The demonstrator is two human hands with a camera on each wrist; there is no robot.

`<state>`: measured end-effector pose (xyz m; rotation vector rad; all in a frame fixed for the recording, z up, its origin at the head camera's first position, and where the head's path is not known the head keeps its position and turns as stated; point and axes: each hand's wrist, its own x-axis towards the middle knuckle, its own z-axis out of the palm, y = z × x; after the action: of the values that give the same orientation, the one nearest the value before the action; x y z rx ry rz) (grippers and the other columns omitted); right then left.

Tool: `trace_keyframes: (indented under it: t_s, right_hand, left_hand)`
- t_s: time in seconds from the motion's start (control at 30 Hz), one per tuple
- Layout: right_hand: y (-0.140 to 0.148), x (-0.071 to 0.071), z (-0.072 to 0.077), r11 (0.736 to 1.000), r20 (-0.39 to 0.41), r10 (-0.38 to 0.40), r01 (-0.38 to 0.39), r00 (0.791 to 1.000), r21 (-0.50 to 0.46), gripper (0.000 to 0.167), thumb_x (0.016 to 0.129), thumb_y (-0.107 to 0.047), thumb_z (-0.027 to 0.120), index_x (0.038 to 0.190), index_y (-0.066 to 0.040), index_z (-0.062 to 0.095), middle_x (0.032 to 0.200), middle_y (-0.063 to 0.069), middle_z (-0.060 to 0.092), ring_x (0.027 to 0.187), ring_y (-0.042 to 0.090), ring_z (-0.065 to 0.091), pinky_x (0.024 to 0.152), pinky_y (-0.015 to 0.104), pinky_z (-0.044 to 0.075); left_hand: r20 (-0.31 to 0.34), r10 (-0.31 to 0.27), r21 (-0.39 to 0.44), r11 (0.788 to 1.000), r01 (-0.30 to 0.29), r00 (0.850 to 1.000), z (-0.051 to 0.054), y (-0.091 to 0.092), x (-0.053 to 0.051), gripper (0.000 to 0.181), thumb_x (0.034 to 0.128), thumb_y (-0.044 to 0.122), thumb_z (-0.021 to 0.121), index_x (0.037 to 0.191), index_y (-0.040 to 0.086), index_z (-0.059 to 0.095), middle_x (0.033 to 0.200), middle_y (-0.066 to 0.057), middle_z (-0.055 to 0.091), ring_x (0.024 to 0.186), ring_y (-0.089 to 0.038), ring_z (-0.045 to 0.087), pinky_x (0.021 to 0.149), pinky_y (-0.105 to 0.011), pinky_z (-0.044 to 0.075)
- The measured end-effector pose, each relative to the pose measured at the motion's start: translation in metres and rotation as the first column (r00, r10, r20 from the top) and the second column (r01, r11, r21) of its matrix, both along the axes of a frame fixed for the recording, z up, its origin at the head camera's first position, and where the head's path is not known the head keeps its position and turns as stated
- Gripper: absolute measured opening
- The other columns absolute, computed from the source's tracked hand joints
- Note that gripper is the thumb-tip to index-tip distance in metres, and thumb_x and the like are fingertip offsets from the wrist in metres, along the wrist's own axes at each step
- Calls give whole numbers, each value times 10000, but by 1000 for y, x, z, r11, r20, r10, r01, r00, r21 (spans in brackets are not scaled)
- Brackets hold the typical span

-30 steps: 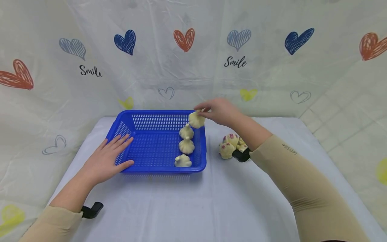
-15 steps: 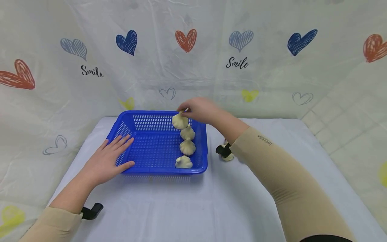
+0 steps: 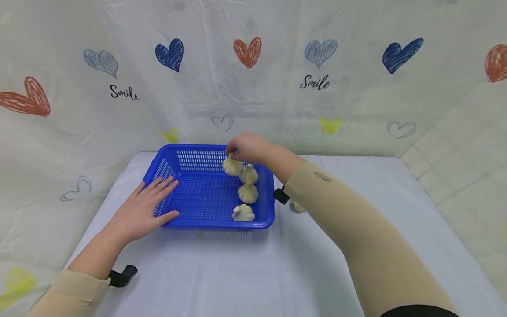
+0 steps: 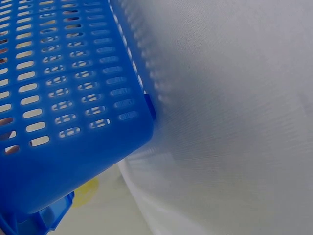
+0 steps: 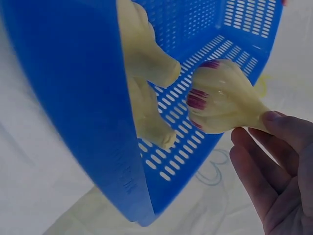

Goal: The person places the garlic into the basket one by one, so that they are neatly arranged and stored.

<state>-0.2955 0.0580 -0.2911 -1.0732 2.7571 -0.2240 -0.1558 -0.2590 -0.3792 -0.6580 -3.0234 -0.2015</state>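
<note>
"Right hand (image 3: 248, 149), near the middle of the head view: what's it holding?"

"One garlic bulb (image 3: 232, 165), pinched by the neck, which points up to the fingers while the round end hangs below"

"And the left hand (image 3: 144, 212)?"

"Spread and gripping nothing, fingers over the left end of the basket (image 3: 217, 224), well apart from that bulb, so the right is nearer"

"Where does the bulb sit against the others?"

"Over the basket's upper right part, just left of the top one of three other bulbs (image 3: 248, 193); whether it touches the basket's floor, I can't tell"
</note>
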Motion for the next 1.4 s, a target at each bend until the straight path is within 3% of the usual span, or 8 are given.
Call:
trace_keyframes:
  t_s: [0.23, 0.63, 0.87, 1.1, 1.4]
  right_hand:
    - [-5, -7, -5, 999, 5, -2, 2, 1000, 37, 274, 1008, -203, 590, 1251, -127, 692, 1197, 0, 678, 1120, 173, 599, 981, 324, 479]
    - [-14, -15, -10, 996, 26, 12, -14, 1000, 88, 280, 1000, -189, 596, 1255, -108, 678, 1188, 19, 675, 1110, 184, 601, 970, 321, 482]
    - [-18, -23, -15, 986, 7, 40, -41, 999, 159, 254, 986, -174, 617, 1221, -116, 694, 1195, 33, 678, 1121, 201, 606, 978, 328, 480]
    - [-22, -23, -16, 974, 40, 64, -71, 997, 216, 268, 1003, -182, 598, 1252, -139, 686, 1245, 27, 661, 1164, 203, 588, 997, 338, 474]
    - [-25, -26, -19, 960, 26, 90, -93, 996, 266, 229, 983, -168, 625, 1189, -156, 725, 1236, 6, 673, 1184, 207, 583, 1020, 335, 460]
  left_hand:
    - [-8, 4, 6, 1000, -3, 1000, -1, 1, -1, 847, 917, 599, 591, 1591, 221, 245, 1635, -74, 237, 1494, -370, 180, 1204, -570, 64]
    - [4, 7, -6, 1000, -7, 1000, 0, 1, 0, 854, 924, 638, 546, 1596, 220, 224, 1640, -76, 219, 1497, -371, 168, 1208, -564, 33]
    - [3, 10, -11, 1000, -10, 1000, -1, 1, 0, 851, 922, 612, 572, 1594, 217, 231, 1639, -73, 223, 1494, -376, 176, 1208, -564, 36]
    - [16, 10, -16, 1000, -10, 1000, 1, 1, -1, 854, 924, 614, 567, 1596, 212, 225, 1638, -83, 224, 1492, -385, 174, 1207, -567, 29]
    - [17, 17, -24, 1000, -16, 1000, 0, 1, -1, 859, 922, 629, 554, 1596, 212, 223, 1640, -79, 220, 1495, -379, 166, 1209, -558, 16]
